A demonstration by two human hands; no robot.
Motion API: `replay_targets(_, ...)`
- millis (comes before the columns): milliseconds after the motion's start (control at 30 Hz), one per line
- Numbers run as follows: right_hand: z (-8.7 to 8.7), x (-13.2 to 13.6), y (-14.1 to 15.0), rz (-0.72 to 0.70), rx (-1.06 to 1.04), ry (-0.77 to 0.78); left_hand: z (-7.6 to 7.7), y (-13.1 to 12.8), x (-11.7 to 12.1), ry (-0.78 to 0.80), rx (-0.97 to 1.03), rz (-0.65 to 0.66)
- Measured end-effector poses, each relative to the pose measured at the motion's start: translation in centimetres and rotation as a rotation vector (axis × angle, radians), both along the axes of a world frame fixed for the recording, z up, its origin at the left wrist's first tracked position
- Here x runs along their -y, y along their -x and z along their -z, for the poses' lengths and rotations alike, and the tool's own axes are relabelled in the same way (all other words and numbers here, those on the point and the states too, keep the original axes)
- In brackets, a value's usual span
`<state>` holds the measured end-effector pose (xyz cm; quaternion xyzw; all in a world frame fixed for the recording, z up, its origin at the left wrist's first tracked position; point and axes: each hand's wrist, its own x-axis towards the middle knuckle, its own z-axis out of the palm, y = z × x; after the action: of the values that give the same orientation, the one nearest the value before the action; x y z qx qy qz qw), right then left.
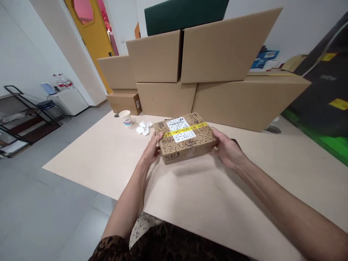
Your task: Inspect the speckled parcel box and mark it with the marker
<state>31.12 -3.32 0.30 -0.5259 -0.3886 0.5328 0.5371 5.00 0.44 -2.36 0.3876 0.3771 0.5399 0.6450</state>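
A flat brown cardboard box is held between my two hands, a little above the table. Across its top runs yellow tape, over a white label covered in dark marks. My left hand grips the box's left end, thumb on the top edge and fingers underneath. At the right end, my right hand is closed on the side, its fingertips partly hidden. A dark object shows just behind my right hand; I cannot make out what it is.
Left of the box are a crumpled white tissue and a paper cup. Large cardboard boxes are stacked along the table's back, with a dark green box on top. A black cart stands on the floor at far left.
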Motion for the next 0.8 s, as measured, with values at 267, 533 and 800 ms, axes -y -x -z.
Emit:
replay_targets(267, 3.1, 1.3, -6.1, 0.208, 0.317, -0.080, -1.2, -0.8, 1.3, 0.106, -0.249, -0.169)
replay_targets(533, 4.9, 0.2, -11.4, 0.239, 1.054, -0.258, -0.5, -1.2, 0.9, -0.026, -0.252, -0.111)
replay_targets(800, 4.4, -1.3, -9.8, -0.353, 1.657, -0.393, 0.4, -0.8, 0.5, -0.059, -0.259, -0.109)
